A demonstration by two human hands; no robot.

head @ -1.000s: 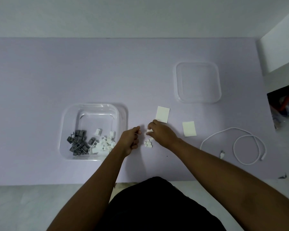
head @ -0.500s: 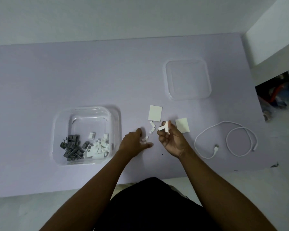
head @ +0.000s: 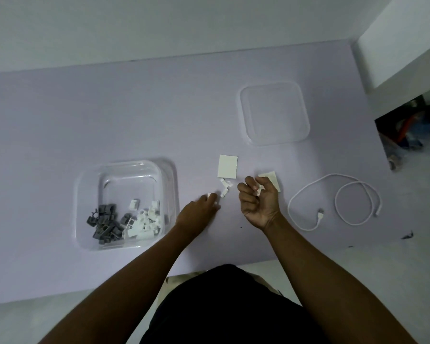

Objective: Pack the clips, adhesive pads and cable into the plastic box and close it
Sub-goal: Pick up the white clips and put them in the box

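Note:
A clear plastic box [head: 90,194] stands open at the left, holding a heap of grey clips [head: 104,223] and white clips [head: 145,219]. My left hand [head: 197,214] rests just right of the box, fingertips on a white clip [head: 209,195] on the table. A few loose white clips [head: 225,186] lie beyond it. My right hand [head: 257,201] is palm-up and curled around white clips [head: 258,190]. One adhesive pad [head: 227,166] lies flat; a second pad [head: 271,181] is partly hidden behind my right hand. The coiled white cable [head: 343,202] lies to the right.
The clear lid [head: 274,112] lies flat at the back right. The lilac table's right edge drops off near the cable, with a white wall corner [head: 402,45] and clutter on the floor [head: 407,127] beyond. The front edge runs just before my body.
My right hand lifted off the table and turned palm-up with white clips in it. My left hand opened out and reached toward a clip on the table. The camera shifted right.

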